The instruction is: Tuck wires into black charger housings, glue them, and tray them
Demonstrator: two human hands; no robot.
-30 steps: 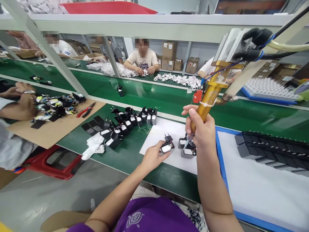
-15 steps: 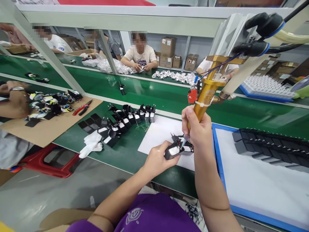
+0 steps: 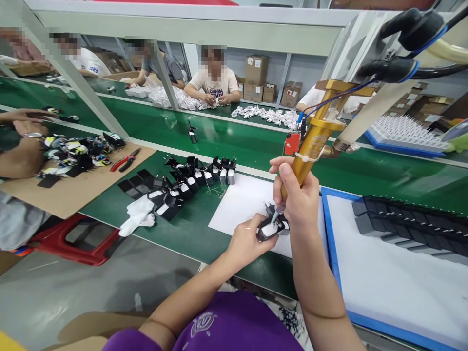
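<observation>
My left hand (image 3: 248,242) is closed on a black power adapter case (image 3: 269,231) whose open side shows white material. My right hand (image 3: 300,197) grips a gold-coloured glue dispensing gun (image 3: 310,151) with a red part on its side. The gun's pale nozzle (image 3: 276,214) points down into the open case. Behind the case, prongs stick up, and another dark case lies partly hidden by my right hand. Both hands are over a white sheet (image 3: 234,207) on the green bench.
Several open black adapters (image 3: 192,181) stand left of the sheet, near white gloves (image 3: 137,215). Red-handled pliers (image 3: 125,161) lie on cardboard. On the right, a blue-edged tray (image 3: 361,273) bears rows of black adapters (image 3: 405,224). Beyond runs a green conveyor (image 3: 237,134); co-workers sit behind it.
My left hand and the case have shifted slightly right, and the case is turned more under the nozzle. My right index finger has lifted off the gun. A black adapter on the conveyor moved right.
</observation>
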